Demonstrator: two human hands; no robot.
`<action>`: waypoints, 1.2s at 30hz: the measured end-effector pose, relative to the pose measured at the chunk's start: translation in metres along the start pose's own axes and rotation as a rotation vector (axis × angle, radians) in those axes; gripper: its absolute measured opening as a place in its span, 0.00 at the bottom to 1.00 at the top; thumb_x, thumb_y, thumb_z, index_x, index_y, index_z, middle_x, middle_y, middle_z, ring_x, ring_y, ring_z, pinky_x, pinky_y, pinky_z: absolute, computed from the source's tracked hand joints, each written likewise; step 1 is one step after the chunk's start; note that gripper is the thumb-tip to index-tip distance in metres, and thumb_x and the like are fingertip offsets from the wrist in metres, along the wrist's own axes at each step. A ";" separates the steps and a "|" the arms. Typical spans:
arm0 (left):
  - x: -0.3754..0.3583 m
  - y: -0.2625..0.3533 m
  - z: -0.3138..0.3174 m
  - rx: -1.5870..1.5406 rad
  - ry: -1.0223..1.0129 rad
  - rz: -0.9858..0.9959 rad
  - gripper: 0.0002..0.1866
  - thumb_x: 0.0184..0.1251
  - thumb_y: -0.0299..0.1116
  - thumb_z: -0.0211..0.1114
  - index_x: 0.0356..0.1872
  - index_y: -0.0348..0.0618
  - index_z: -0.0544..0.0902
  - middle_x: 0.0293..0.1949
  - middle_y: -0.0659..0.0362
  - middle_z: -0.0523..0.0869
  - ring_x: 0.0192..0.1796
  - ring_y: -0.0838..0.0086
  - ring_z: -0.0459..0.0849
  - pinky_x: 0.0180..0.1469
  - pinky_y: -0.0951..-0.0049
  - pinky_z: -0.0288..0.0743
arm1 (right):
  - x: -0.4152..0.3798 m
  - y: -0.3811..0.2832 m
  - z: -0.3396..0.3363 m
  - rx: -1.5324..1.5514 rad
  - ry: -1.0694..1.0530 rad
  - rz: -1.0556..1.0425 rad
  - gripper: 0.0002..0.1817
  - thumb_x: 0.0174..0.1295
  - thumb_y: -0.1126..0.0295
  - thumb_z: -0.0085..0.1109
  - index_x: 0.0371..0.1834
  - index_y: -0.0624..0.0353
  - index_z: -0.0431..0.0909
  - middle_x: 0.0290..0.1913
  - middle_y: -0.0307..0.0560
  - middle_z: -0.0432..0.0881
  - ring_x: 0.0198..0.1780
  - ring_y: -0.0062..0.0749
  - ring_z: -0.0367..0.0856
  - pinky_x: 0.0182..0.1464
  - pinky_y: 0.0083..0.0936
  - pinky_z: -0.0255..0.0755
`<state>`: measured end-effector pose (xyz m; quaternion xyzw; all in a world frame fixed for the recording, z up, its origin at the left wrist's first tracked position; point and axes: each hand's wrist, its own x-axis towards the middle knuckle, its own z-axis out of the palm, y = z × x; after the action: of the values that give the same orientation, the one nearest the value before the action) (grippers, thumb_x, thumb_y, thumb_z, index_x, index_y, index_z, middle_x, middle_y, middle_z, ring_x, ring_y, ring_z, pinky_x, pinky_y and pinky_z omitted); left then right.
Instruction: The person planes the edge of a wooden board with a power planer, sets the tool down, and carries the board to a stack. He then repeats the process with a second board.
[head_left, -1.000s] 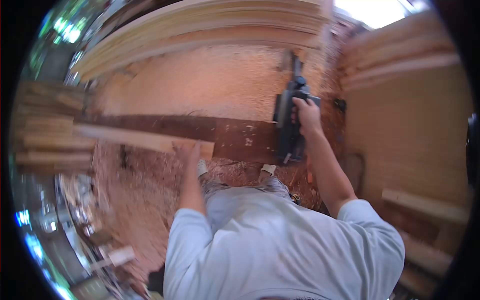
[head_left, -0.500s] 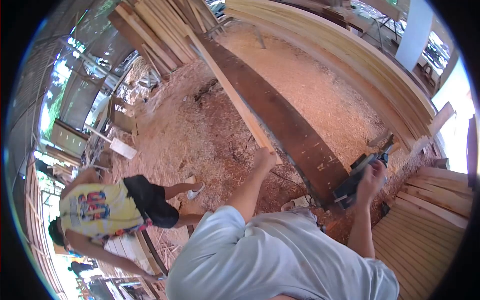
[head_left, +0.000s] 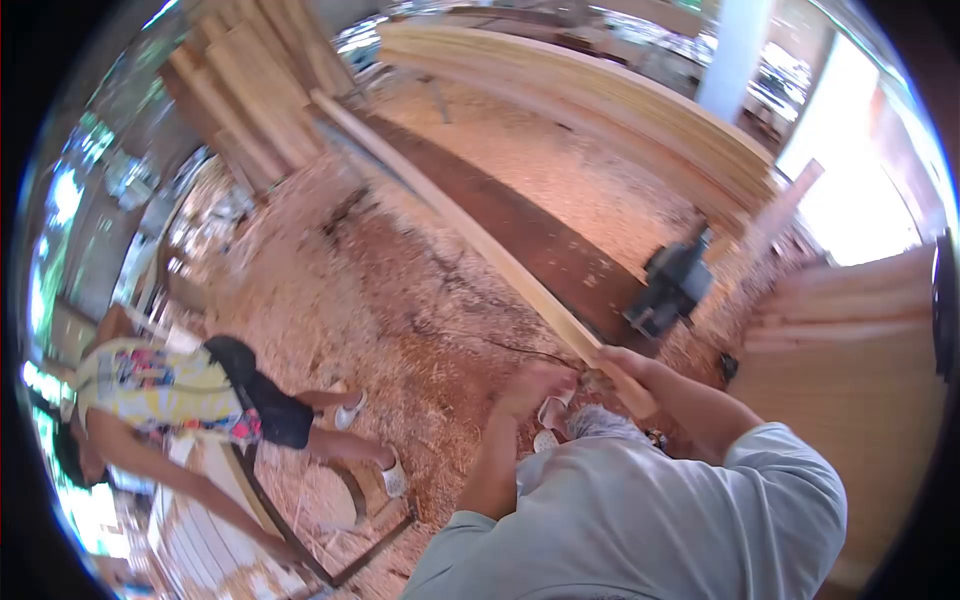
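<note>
A long, narrow wooden board (head_left: pixel 500 262) runs from the far end of the brown plank bench (head_left: pixel 530 230) toward my body. My right hand (head_left: pixel 632 368) is closed around the board close to its near end. Just left of the board, my left hand (head_left: pixel 538 388) is off the wood with nothing visible in it; its fingers look loosely apart, though blurred. A dark power tool that looks like an electric planer (head_left: pixel 672 285) rests at the near end of the bench, with no hand on it.
A person in a yellow top (head_left: pixel 170 385) bends over pale boards (head_left: pixel 205 535) at left. Stacked timber (head_left: pixel 590 95) lies beyond the bench, and planks (head_left: pixel 250 95) lean at the back. More boards (head_left: pixel 840 350) are at right. Shavings and a dark cord cover the floor.
My right hand has left the planer and taken hold of the board. My left hand has let go of the board's end. The near end of the board has come closer to my body.
</note>
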<state>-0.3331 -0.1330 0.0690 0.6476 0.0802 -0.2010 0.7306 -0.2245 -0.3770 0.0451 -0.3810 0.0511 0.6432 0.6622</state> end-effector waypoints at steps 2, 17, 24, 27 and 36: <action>-0.001 0.026 -0.001 -0.290 0.382 -0.108 0.22 0.73 0.44 0.64 0.55 0.34 0.82 0.52 0.54 0.86 0.53 0.70 0.86 0.58 0.68 0.80 | -0.089 0.040 -0.009 -0.113 0.138 -0.048 0.26 0.60 0.52 0.64 0.57 0.56 0.75 0.27 0.32 0.68 0.25 0.18 0.67 0.27 0.19 0.65; 0.208 0.113 0.085 -1.099 -0.118 0.567 0.51 0.51 0.79 0.63 0.50 0.33 0.69 0.42 0.54 0.74 0.41 0.68 0.75 0.47 0.67 0.73 | -0.417 0.210 -0.046 -1.096 1.421 -0.302 0.45 0.28 0.62 0.76 0.60 0.55 0.78 0.52 0.51 0.83 0.56 0.48 0.80 0.59 0.40 0.74; 0.282 0.239 0.243 -0.884 -0.379 0.801 0.47 0.57 0.74 0.63 0.53 0.34 0.68 0.47 0.54 0.72 0.47 0.65 0.73 0.52 0.63 0.70 | -0.403 0.163 -0.228 -0.912 1.495 -0.432 0.49 0.32 0.62 0.76 0.69 0.46 0.72 0.64 0.54 0.75 0.70 0.54 0.68 0.73 0.47 0.60; 0.301 0.292 0.317 -0.826 -0.530 0.845 0.46 0.60 0.72 0.59 0.54 0.33 0.67 0.47 0.51 0.71 0.48 0.64 0.72 0.54 0.62 0.67 | -0.373 0.154 -0.303 -0.819 1.694 -0.451 0.49 0.37 0.63 0.74 0.72 0.48 0.69 0.68 0.54 0.72 0.73 0.53 0.64 0.76 0.47 0.57; 0.397 0.471 0.460 -0.477 -0.744 1.009 0.36 0.58 0.51 0.65 0.55 0.29 0.66 0.49 0.49 0.70 0.49 0.64 0.71 0.53 0.60 0.65 | -0.470 0.081 -0.307 0.012 1.819 -0.732 0.33 0.53 0.61 0.70 0.64 0.62 0.78 0.47 0.52 0.82 0.49 0.34 0.80 0.53 0.30 0.75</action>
<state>0.1476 -0.6207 0.4176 0.3142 -0.4474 -0.0217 0.8371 -0.2454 -0.9440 0.0555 -0.7203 0.4240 -0.1412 0.5305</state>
